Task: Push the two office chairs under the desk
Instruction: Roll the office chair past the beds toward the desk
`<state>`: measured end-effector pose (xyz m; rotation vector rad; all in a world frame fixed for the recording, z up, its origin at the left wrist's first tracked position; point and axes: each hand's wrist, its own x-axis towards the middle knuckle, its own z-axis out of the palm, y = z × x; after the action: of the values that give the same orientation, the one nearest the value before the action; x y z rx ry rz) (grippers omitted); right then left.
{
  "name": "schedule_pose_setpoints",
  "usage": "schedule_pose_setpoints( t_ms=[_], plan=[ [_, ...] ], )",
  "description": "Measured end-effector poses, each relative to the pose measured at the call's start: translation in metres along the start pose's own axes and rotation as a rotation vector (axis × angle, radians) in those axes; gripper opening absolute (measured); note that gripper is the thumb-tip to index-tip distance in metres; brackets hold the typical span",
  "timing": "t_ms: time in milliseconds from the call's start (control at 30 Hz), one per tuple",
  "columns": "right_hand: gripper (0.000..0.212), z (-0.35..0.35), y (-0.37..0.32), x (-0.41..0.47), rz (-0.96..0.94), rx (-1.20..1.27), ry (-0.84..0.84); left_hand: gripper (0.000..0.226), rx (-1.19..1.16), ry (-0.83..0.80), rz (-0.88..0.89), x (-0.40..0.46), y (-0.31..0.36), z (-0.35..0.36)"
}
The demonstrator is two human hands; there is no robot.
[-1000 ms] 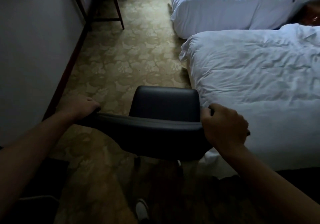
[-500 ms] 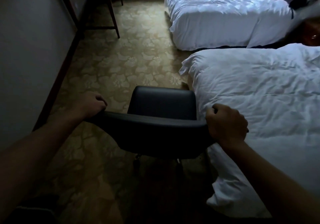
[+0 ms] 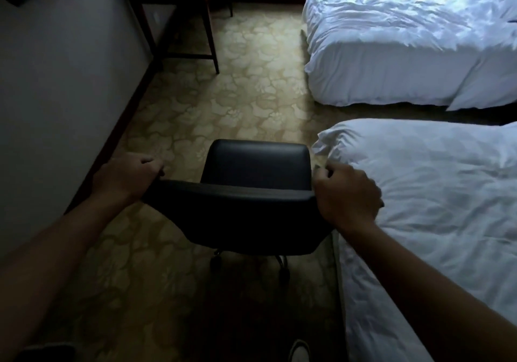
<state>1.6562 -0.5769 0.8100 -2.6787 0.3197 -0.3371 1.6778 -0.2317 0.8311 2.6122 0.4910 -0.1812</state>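
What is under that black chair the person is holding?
Under the chair, dark legs with castors stand on the patterned carpet. The backrest covers the rest of the base, so the number of castors cannot be seen.

Desk (image 3: 179, 3) top cut off by edge; chair (image 3: 246, 208) base mostly hidden.

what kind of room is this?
Most likely a hotel twin room: two beds with white duvets, the near bed and the far bed, patterned carpet, and a dark wooden desk against the wall. Both hands grip a black office chair.
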Motion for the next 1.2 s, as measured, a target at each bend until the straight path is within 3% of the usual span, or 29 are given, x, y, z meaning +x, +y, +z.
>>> schedule_pose_setpoints(
  t_ms=[333,600,967,1200],
  plan=[
    [0.034,0.059,-0.03,0.181,-0.081,0.078,-0.011,0.028,-0.048,0.226,-0.135,0.152,0.057,-0.002],
    [0.031,0.118,-0.094,0.299,-0.063,0.029,-0.019,0.032,-0.044,0.32,-0.09,0.311,0.062,-0.022],
    [0.028,0.199,-0.202,0.453,-0.041,0.026,-0.028,0.035,-0.04,0.305,-0.05,0.519,0.07,-0.07],
    [0.034,0.251,-0.265,0.521,-0.182,0.02,-0.084,0.038,-0.031,0.269,-0.109,0.638,0.069,-0.106]
  ],
)
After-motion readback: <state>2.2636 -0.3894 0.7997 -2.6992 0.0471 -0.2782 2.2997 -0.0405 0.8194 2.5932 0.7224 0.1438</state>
